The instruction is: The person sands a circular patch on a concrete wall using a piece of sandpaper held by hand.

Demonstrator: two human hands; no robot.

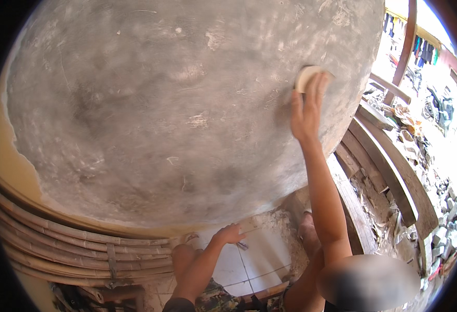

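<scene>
My right hand point(306, 117) is raised at the right side of a grey plastered wall point(154, 97), its fingers laid over a pale rounded pad point(307, 76). Motion blurs the pad, which is against the wall face; its exact kind is unclear. Low down, near my left knee, is my left hand point(228, 234), fingers partly bent. A small dark object point(243, 245) shows just under its fingertips; whether the hand holds it or it lies on the floor cannot be told. Pale scuffs and rough patches mark the plaster, and its ragged left border meets yellow paint point(17, 156).
Bamboo poles point(84, 249) run along the wall's foot at left. White floor tiles point(252, 253) lie between my legs. Wooden beams point(384, 163) and rubble point(443, 234) are at right, past the wall's edge. Farther off, clothes point(423, 50) hang near a wooden post point(404, 54).
</scene>
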